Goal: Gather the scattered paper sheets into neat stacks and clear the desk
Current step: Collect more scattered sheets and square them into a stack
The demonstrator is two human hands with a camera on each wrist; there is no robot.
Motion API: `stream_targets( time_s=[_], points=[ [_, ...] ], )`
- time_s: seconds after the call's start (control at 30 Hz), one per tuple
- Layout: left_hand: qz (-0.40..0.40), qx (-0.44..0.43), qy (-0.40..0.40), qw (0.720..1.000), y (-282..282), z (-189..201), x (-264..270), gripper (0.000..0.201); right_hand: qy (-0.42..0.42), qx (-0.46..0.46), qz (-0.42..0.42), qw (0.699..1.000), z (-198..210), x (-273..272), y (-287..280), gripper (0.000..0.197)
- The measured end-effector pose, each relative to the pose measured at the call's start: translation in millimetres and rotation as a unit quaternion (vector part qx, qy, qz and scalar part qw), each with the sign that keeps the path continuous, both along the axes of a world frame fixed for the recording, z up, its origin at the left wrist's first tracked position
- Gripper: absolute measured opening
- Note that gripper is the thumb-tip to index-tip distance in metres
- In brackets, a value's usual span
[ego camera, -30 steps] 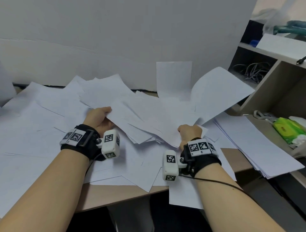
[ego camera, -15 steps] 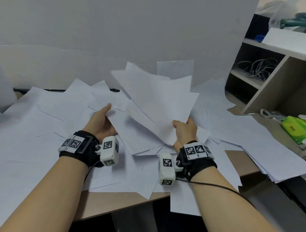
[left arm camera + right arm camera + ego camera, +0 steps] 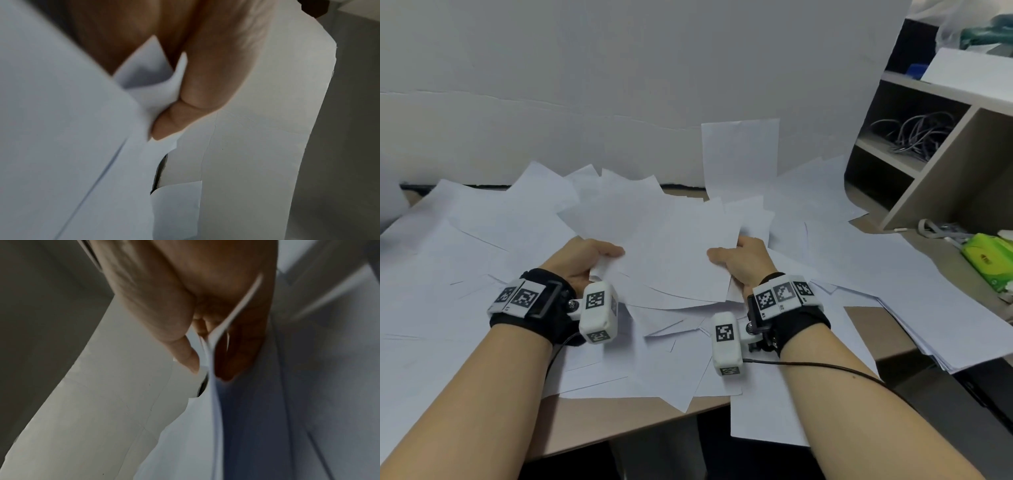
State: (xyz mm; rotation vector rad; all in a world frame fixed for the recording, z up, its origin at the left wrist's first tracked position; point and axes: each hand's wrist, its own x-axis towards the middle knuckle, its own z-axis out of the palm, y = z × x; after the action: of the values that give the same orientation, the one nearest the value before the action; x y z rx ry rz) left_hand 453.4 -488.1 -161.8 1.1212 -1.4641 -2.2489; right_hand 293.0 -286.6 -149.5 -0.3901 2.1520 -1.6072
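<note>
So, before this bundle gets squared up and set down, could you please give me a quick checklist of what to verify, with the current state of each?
1. Left hand grips the bundle of sheets: ok, thumb on top in the head view, paper pinched in the left wrist view.
2. Right hand grips the opposite side: ok.
3. Bundle edges aligned: not ok, corners fan out at the far side.
4. Bundle free of the loose sheets below: cannot tell.
5. Finished stack at the right ready to receive it: ok, its top is bare.
6. Green packet out of the path: ok, it lies beyond the stack.
</note>
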Motion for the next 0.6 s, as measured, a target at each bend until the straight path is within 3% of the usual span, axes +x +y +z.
stream_targets(
  time_s=[0.07,0.1,0.2,0.27,0.37,0.5,0.6],
  points=[
    [0.014,-0.019,-0.009,1.000,-2,-2,-1,0.033,0.018,0.003,-0.064,0.998,5,-11,8,0.008],
    [0.020,-0.022,-0.013,0.999,-3,-2,-1,0.032,0.034,0.017,-0.107,0.994,8,-21,13,0.024],
    [0.038,-0.008,0.002,0.999,-9,-1,2,0.036,0.113,0.168,-0.178,0.963,23,-44,35,0.045],
    [0.051,0.002,0.025,0.998,-11,3,5,0.027,0.119,0.249,-0.161,0.948,30,-54,44,0.046],
    [0.076,0.011,0.043,0.996,-13,6,9,0.022,0.133,0.293,-0.084,0.943,32,-67,38,0.026],
    [0.109,0.018,0.049,0.993,-14,4,12,0.033,0.140,0.305,-0.020,0.942,37,-76,24,0.035],
    [0.112,0.023,0.055,0.992,-11,6,12,0.022,0.133,0.354,0.016,0.926,43,-77,21,0.040]
  ],
)
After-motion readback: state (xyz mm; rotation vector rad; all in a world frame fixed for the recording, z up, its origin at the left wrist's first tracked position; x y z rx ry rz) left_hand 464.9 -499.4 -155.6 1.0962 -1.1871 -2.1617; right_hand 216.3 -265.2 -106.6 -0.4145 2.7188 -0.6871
